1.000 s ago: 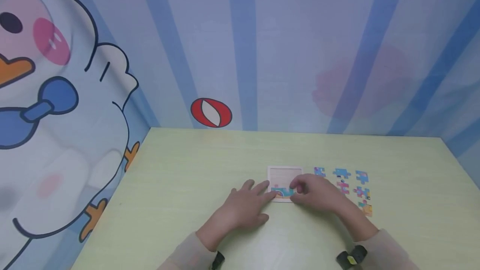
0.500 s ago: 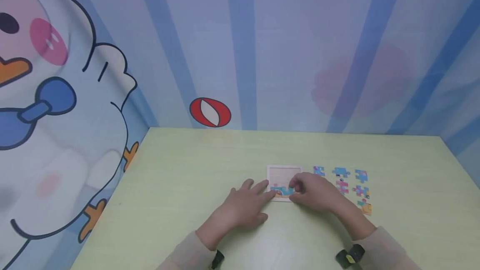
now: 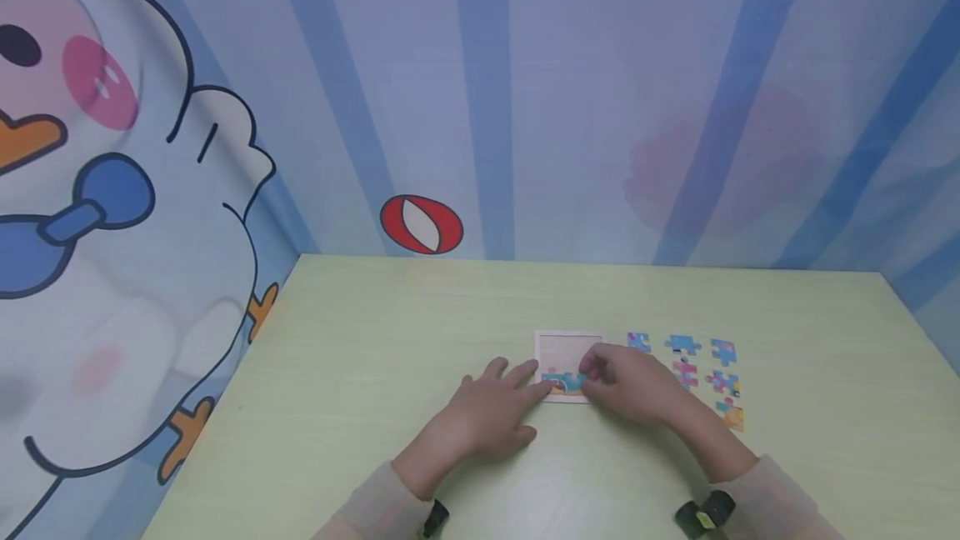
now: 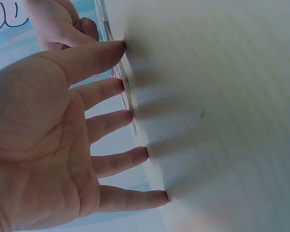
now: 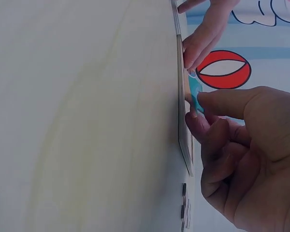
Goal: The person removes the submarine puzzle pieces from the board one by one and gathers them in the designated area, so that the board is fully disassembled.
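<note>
A small square jigsaw tray (image 3: 537,355) with a pale rim lies on the table, with puzzle pieces (image 3: 553,377) along its lower edge. My left hand (image 3: 491,417) is spread at the tray's left side. Its index fingertip touches the lower-left pieces, and the other fingertips rest on the tray or table. My right hand (image 3: 633,382) is over the tray's right side. In the right wrist view, its thumb and fingers pinch a teal-and-orange puzzle piece (image 5: 195,94), slightly tilted at the tray's lower edge. The right hand hides the tray's lower-right corner.
Several loose puzzle pieces (image 3: 723,352) lie in rows on the table to the right of the tray, some partly behind the right hand. The pale table (image 3: 375,315) ends at a printed backdrop (image 3: 562,107) at the back and left.
The right thumb has shifted up slightly and the pinched puzzle piece sits a little differently at the tray's lower edge. The left hand has stayed in place.
</note>
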Tool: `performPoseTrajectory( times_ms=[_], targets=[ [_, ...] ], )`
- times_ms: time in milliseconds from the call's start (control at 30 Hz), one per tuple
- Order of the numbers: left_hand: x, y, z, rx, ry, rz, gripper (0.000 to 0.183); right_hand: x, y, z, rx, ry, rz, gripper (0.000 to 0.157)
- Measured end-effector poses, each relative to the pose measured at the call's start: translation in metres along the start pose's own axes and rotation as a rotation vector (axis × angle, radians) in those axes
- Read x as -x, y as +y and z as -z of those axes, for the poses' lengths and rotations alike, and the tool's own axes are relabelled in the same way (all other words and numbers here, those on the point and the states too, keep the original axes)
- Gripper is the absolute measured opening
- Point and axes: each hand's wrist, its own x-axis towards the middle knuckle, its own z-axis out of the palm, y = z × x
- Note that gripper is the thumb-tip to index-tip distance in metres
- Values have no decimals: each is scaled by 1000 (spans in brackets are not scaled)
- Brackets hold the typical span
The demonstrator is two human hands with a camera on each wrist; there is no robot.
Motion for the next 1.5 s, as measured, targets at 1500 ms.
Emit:
performPoseTrajectory(
  times_ms=[1500],
  targets=[
    [1, 1, -2, -10, 11, -3, 62, 82, 86, 63, -70, 15, -123, 18]
  ],
)
